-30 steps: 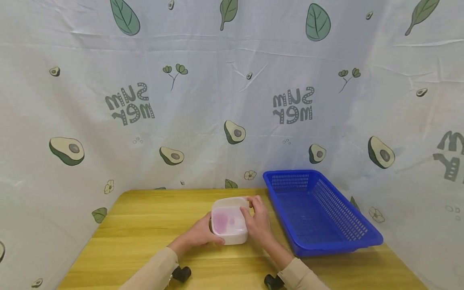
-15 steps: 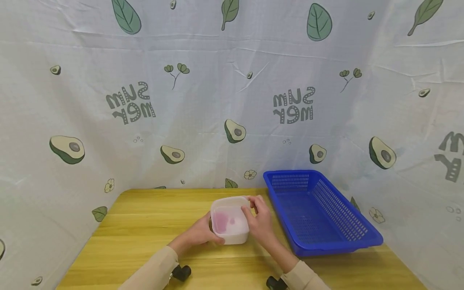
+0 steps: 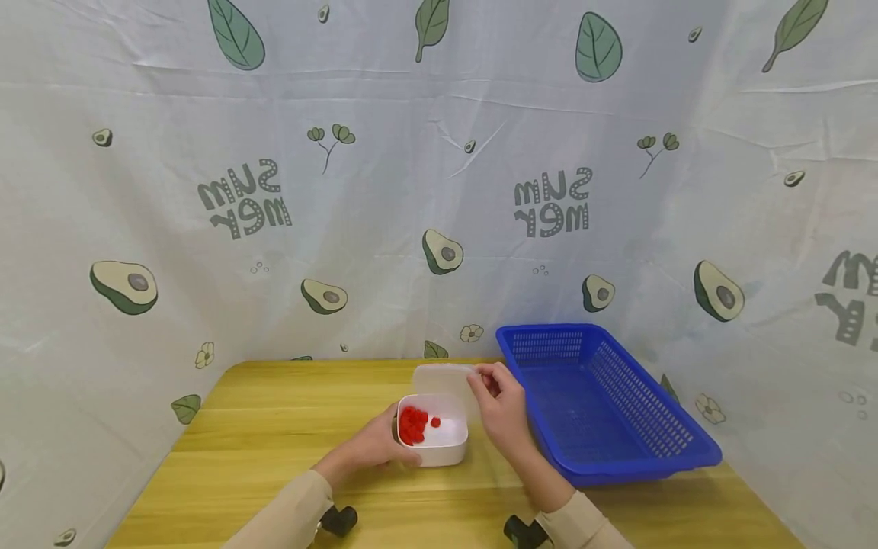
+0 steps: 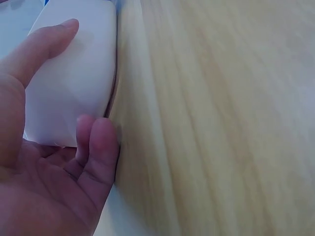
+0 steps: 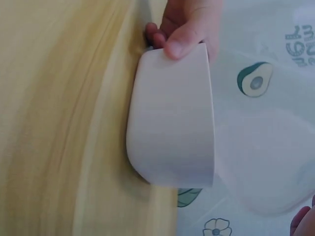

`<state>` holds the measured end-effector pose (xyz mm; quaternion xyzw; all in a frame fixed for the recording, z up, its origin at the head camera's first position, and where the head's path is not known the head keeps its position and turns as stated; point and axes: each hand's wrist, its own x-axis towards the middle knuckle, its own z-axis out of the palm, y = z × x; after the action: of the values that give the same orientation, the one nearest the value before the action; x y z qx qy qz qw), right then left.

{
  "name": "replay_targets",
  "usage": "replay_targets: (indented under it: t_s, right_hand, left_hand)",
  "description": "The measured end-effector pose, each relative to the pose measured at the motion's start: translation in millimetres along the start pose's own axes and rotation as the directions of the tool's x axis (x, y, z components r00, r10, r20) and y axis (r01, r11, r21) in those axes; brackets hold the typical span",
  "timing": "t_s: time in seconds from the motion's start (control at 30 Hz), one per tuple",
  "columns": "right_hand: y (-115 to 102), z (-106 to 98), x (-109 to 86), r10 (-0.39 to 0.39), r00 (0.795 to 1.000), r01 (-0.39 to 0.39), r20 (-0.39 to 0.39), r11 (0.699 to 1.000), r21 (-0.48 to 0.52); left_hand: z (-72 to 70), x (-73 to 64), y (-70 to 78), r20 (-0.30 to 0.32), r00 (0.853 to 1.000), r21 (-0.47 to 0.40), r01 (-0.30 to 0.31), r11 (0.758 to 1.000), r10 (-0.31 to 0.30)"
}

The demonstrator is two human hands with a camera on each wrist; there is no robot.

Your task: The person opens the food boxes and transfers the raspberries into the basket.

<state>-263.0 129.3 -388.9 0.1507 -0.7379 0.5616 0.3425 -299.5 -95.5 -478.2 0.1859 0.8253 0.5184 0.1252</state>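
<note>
A white square plastic box [image 3: 439,455] stands on the table with several small red pieces [image 3: 412,425] inside, most of them bunched at its left. My left hand [image 3: 380,441] grips the box's left side, the thumb along the front wall; the left wrist view shows the thumb [image 4: 54,42] on the white wall and the fingers curled beneath. My right hand [image 3: 502,404] pinches a translucent lid [image 3: 442,379] at its right edge. The lid is tilted up behind and above the box, apart from the front rim. In the right wrist view, the lid [image 5: 266,162] shows faintly beside the box.
A blue perforated plastic basket [image 3: 583,412] stands on the right of the wooden table [image 3: 288,412], close to my right hand. A white curtain [image 3: 384,191] printed with avocados and leaves hangs behind the table.
My right hand has peeled the lid off the box and raised it up and back, uncovering the red pieces. The left hand keeps its grip on the box in place.
</note>
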Motion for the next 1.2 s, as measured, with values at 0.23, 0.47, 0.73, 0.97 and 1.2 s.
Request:
replay_targets:
  t_s: [0.23,0.47,0.73,0.97,1.2]
  right_hand:
    - [-1.5,0.6,6.5,0.011,1.000,-0.011,-0.007,1.000,-0.028]
    - [26.1,8.0,13.8,0.027,0.998,-0.029,-0.060,0.999,-0.030]
    - [54.5,13.5,17.9,-0.011,0.999,0.008,-0.050,0.998,-0.063]
    - [75.3,14.6,14.2,-0.055,0.998,0.054,-0.001,0.977,-0.205]
    - [92.8,18.8,12.2,0.097,0.992,-0.064,0.076,0.933,-0.355]
  left_hand:
    - [-3.0,-1.6,-0.2,0.001,0.999,0.014,0.034,0.999,-0.034]
    - [-5.2,-2.7,-0.1,-0.002,1.000,0.015,0.021,1.000,-0.021]
    - [-7.1,-3.3,-0.7,-0.003,1.000,0.016,-0.012,1.000,0.012]
    - [-7.4,-3.1,-2.3,0.004,1.000,-0.012,-0.013,1.000,0.013]
    - [-7.9,-4.4,-3.2,-0.010,1.000,0.003,-0.002,1.000,0.002]
